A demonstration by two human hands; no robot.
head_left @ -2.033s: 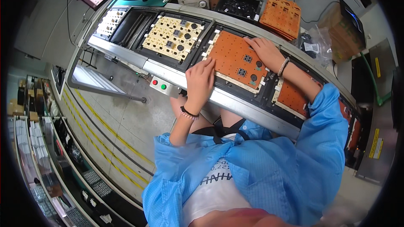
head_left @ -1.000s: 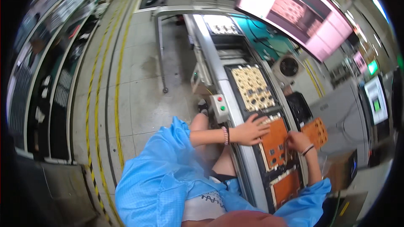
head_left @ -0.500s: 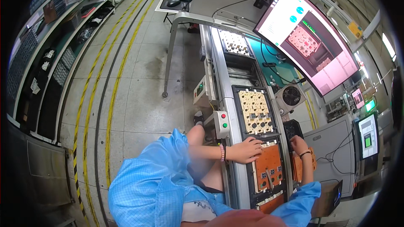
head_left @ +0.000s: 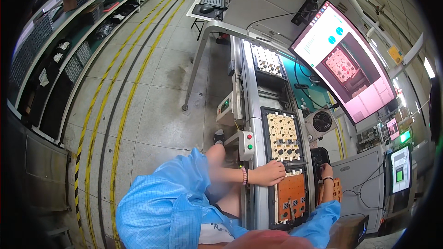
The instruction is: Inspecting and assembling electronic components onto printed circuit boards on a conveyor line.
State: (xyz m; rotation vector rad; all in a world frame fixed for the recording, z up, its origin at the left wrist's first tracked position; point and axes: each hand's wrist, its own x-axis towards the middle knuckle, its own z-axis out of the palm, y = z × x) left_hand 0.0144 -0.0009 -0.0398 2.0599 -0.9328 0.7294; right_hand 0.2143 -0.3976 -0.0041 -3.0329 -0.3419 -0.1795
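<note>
My left hand (head_left: 268, 174) lies at the upper left corner of an orange circuit board (head_left: 290, 189), its fingers curled in; anything between them is hidden. The board sits in a black carrier frame on the conveyor line, with several dark square and round parts along its lower half. Beyond it, a cream-coloured board (head_left: 282, 129) with several dark parts rests in another carrier. My right hand (head_left: 326, 171) is at a black bin (head_left: 318, 156) beside the line, fingertips together and pointing in; what they pinch is too small to make out.
More orange boards (head_left: 336, 189) stand right of the line by my right forearm. A control box with red and green buttons (head_left: 249, 145) is fixed on the left rail. A large tilted monitor (head_left: 344, 60) and a small fan (head_left: 321, 121) flank the right side.
The whole view has shifted, so the line sits a little lower and farther right. The fingers of my left hand are drawn in more. My right hand stays at the black bin.
</note>
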